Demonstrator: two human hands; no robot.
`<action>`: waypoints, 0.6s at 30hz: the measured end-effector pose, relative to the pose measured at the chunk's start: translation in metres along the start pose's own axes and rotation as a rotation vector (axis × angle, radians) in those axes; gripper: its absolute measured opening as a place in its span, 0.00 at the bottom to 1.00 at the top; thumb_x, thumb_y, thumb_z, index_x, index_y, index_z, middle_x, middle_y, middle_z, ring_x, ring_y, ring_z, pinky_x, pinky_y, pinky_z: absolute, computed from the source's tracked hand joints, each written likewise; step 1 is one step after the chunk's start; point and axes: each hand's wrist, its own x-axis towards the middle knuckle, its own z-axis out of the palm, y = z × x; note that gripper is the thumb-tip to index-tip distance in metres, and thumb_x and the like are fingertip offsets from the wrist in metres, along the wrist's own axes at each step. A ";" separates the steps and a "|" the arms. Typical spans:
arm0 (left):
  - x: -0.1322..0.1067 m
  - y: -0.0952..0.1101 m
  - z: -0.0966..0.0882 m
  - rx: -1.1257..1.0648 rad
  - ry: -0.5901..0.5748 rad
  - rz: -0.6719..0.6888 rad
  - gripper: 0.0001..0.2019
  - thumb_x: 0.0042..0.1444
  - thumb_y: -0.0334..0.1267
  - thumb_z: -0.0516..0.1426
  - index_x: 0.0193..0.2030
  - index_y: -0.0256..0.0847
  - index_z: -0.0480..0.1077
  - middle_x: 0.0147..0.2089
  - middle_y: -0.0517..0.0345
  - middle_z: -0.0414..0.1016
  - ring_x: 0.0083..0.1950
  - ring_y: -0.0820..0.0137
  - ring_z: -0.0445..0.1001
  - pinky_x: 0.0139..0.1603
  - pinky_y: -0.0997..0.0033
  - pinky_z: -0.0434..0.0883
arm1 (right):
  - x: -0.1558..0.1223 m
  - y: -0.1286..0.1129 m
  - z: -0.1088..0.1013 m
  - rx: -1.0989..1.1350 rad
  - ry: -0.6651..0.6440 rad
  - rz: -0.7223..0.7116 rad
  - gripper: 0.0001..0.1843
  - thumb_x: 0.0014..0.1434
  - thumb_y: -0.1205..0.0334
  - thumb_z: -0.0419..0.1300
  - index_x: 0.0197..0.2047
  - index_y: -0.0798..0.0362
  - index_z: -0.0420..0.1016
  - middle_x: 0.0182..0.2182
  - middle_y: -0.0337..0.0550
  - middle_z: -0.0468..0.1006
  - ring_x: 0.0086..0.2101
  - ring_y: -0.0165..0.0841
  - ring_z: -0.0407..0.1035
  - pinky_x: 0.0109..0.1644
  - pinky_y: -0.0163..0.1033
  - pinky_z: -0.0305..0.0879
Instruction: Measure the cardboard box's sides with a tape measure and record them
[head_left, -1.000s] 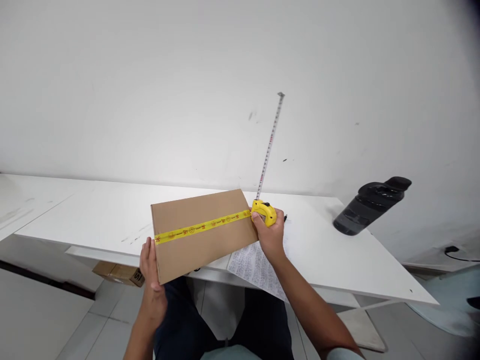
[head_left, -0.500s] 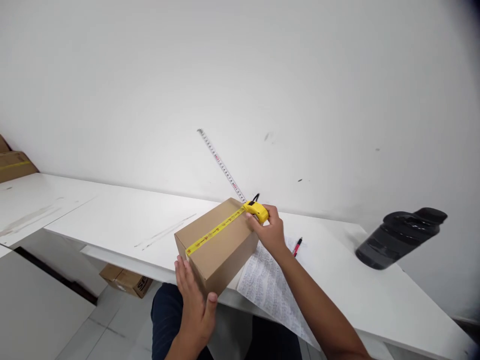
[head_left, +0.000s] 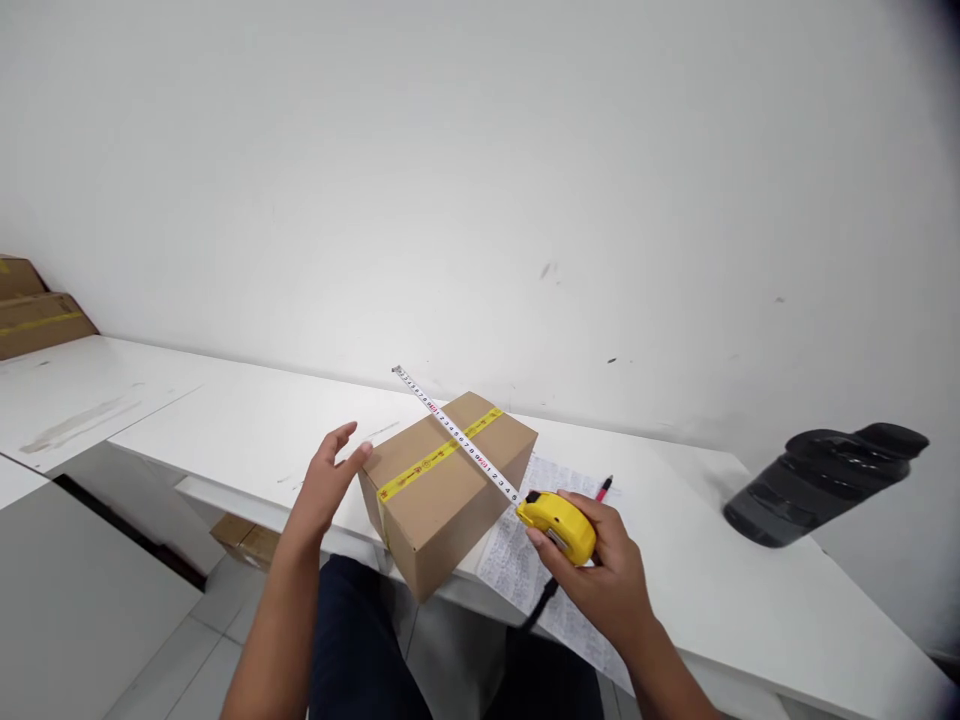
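A yellow tape measure [head_left: 559, 524] is gripped in my right hand [head_left: 604, 575], on the near right side of a cardboard box [head_left: 442, 500]. Its white blade [head_left: 457, 436] reaches out to the upper left, passing over the box top and across the yellow printed packing tape [head_left: 420, 468] stuck along it. The metal end hook sticks out beyond the box's far side. A black wrist strap hangs from the tape measure. My left hand [head_left: 335, 475] is raised at the box's left end, fingers apart, holding nothing; whether its thumb touches the box I cannot tell.
Handwritten paper sheets [head_left: 517, 540] lie partly under the box, with a red and black pen [head_left: 604, 488] on them. At the right stands a black bottle [head_left: 817, 485]. More taped boxes [head_left: 45, 315] sit at far left, and another carton [head_left: 246, 540] is below the desk.
My right hand has drawn the tape measure back toward me, off the box's far side, and its blade now lies lower across the box. My left hand has let go and moved up and left.
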 end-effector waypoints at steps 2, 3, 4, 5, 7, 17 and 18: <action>0.019 0.005 0.000 0.054 -0.068 0.014 0.32 0.57 0.58 0.62 0.64 0.43 0.69 0.69 0.39 0.68 0.71 0.50 0.65 0.67 0.47 0.67 | 0.000 -0.001 -0.004 -0.014 -0.018 -0.052 0.23 0.56 0.48 0.69 0.52 0.45 0.75 0.39 0.46 0.86 0.32 0.42 0.82 0.32 0.42 0.81; 0.026 0.006 -0.001 0.093 -0.117 0.036 0.33 0.56 0.59 0.62 0.64 0.43 0.68 0.69 0.39 0.68 0.71 0.50 0.66 0.66 0.47 0.67 | 0.001 -0.002 -0.006 -0.026 -0.030 -0.078 0.23 0.56 0.49 0.69 0.53 0.45 0.76 0.39 0.46 0.86 0.32 0.41 0.82 0.31 0.42 0.81; 0.032 0.006 -0.002 0.137 -0.175 0.059 0.34 0.56 0.59 0.62 0.65 0.43 0.68 0.68 0.38 0.69 0.70 0.50 0.67 0.65 0.48 0.69 | 0.002 -0.004 -0.008 -0.039 -0.039 -0.105 0.22 0.57 0.50 0.68 0.54 0.45 0.77 0.40 0.46 0.86 0.31 0.41 0.82 0.31 0.43 0.82; 0.035 0.005 -0.003 0.177 -0.237 0.078 0.35 0.56 0.60 0.62 0.65 0.44 0.68 0.67 0.38 0.70 0.68 0.50 0.69 0.64 0.50 0.70 | 0.002 -0.005 -0.010 -0.052 -0.043 -0.135 0.22 0.59 0.51 0.68 0.55 0.45 0.77 0.41 0.46 0.87 0.32 0.41 0.83 0.32 0.43 0.82; 0.038 0.004 -0.005 0.220 -0.355 0.092 0.35 0.56 0.60 0.62 0.67 0.46 0.67 0.64 0.38 0.73 0.65 0.51 0.72 0.61 0.52 0.73 | 0.004 -0.009 -0.014 -0.070 -0.045 -0.205 0.21 0.61 0.55 0.66 0.57 0.44 0.77 0.44 0.46 0.87 0.35 0.42 0.83 0.36 0.44 0.83; 0.036 0.007 0.008 -0.077 -0.521 -0.086 0.33 0.53 0.59 0.64 0.60 0.41 0.73 0.63 0.42 0.75 0.60 0.51 0.76 0.60 0.49 0.73 | 0.021 -0.026 -0.033 -0.193 -0.092 -0.510 0.28 0.63 0.67 0.62 0.65 0.43 0.70 0.36 0.45 0.86 0.29 0.36 0.80 0.27 0.37 0.76; 0.037 0.004 0.010 -0.152 -0.508 -0.102 0.33 0.52 0.58 0.65 0.61 0.42 0.72 0.65 0.43 0.73 0.61 0.52 0.75 0.61 0.51 0.73 | 0.021 -0.027 -0.037 -0.195 -0.108 -0.526 0.29 0.63 0.68 0.62 0.66 0.43 0.68 0.36 0.44 0.85 0.29 0.34 0.80 0.27 0.36 0.76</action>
